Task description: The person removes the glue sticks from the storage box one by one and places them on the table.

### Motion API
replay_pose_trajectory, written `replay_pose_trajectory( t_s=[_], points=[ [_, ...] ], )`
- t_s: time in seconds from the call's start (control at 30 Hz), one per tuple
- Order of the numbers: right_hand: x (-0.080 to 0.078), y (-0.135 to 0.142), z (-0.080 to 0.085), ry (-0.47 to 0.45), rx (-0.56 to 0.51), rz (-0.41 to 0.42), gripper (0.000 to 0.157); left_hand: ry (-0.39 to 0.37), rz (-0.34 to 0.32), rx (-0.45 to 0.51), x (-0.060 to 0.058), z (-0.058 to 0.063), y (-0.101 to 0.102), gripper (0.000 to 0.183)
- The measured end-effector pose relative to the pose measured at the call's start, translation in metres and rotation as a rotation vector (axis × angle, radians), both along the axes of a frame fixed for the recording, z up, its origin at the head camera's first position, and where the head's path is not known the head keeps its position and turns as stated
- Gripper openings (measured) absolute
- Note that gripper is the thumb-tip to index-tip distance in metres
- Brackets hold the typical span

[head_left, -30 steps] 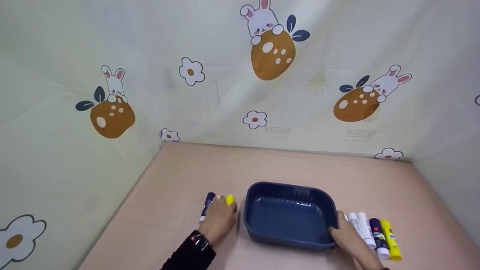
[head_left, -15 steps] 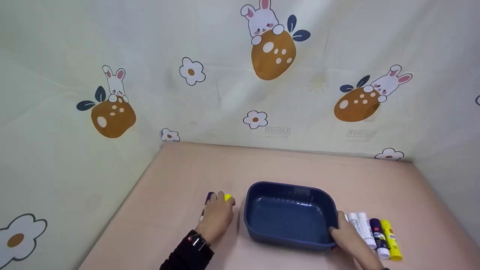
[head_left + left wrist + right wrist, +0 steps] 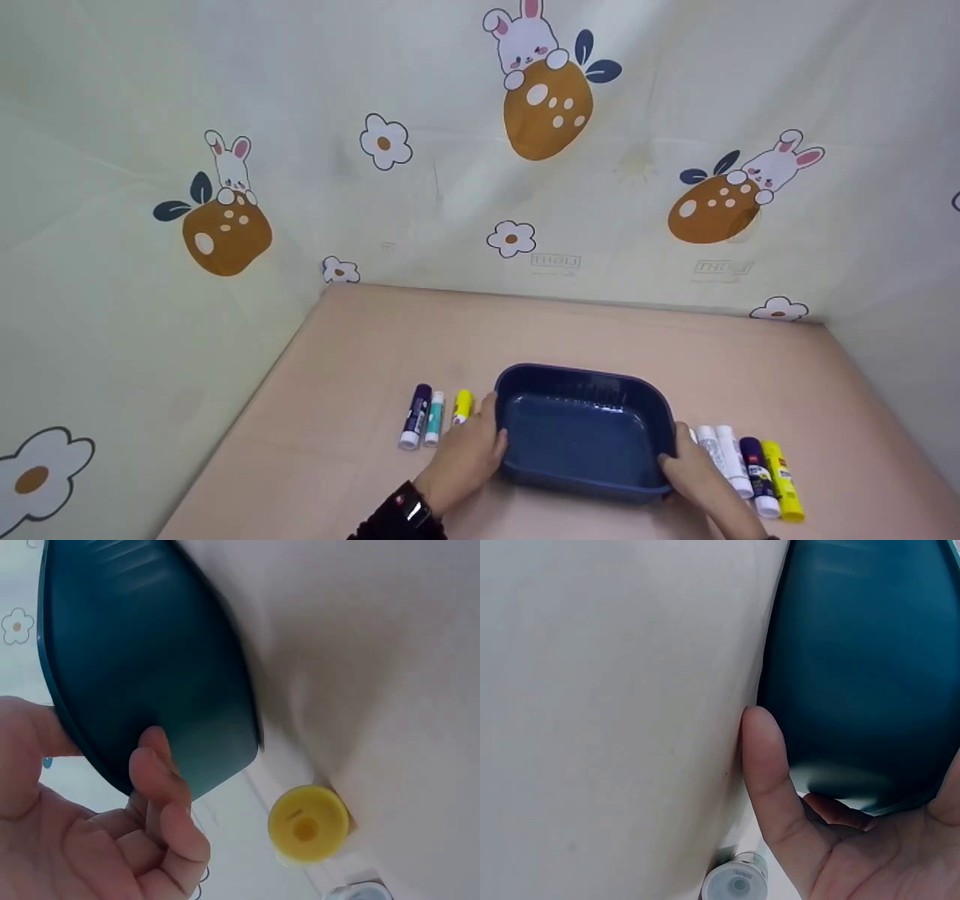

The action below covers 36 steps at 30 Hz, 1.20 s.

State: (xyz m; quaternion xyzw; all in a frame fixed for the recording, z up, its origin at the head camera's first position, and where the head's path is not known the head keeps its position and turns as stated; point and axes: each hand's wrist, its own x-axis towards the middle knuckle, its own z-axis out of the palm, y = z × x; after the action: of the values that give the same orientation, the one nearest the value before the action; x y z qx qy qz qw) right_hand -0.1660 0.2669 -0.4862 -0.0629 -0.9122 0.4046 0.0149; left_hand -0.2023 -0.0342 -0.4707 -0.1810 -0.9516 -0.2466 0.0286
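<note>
A dark blue rectangular plastic tub (image 3: 585, 442) stands on the table between my hands with nothing in it. My left hand (image 3: 465, 454) holds its left side; in the left wrist view the thumb hooks over the rim and curled fingers lie on the outer wall (image 3: 165, 637). My right hand (image 3: 694, 465) grips the opposite side, thumb at the rim and fingers (image 3: 769, 765) spread low on the outside. Just left of the tub lie a purple glue stick (image 3: 416, 416), a teal-and-white one (image 3: 434, 420) and a yellow one (image 3: 463, 406), partly hidden behind the left hand.
Beyond my right hand several more glue sticks lie side by side: white ones (image 3: 733, 461), a purple one (image 3: 759, 477) and a yellow one (image 3: 782, 480). A pale curtain with rabbit prints (image 3: 442, 187) bounds the pinkish table (image 3: 405, 322) at the back and sides.
My left hand has left the glue sticks, now lying in a row, and moved right onto the tub's left side. The right hand has stayed on the tub.
</note>
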Motion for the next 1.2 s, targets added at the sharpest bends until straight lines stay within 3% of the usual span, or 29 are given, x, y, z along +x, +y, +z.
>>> replay_pose_trajectory(
  t_s=[0.3, 0.53, 0.67, 0.83, 1.2],
  points=[
    [-0.001, 0.000, 0.001, -0.004, 0.026, 0.013, 0.043, -0.103, 0.042, -0.015, -0.001, 0.004, 0.005, 0.055],
    [0.000, 0.000, 0.001, 0.019, -0.016, 0.008, 0.040, -0.060, 0.027, 0.004, 0.001, 0.007, 0.005, 0.054],
    [0.000, -0.001, 0.001, 0.014, -0.025, 0.009, 0.039, -0.077, 0.027, -0.003, 0.001, 0.008, 0.004, 0.054],
    [-0.002, -0.001, 0.003, 0.016, -0.004, 0.022, 0.040, -0.115, 0.041, -0.009, -0.003, 0.007, 0.005, 0.054],
    [-0.012, 0.002, 0.004, 0.029, 0.044, 0.051, 0.042, -0.074, 0.050, -0.014, -0.009, 0.007, 0.009, 0.052]
  ],
)
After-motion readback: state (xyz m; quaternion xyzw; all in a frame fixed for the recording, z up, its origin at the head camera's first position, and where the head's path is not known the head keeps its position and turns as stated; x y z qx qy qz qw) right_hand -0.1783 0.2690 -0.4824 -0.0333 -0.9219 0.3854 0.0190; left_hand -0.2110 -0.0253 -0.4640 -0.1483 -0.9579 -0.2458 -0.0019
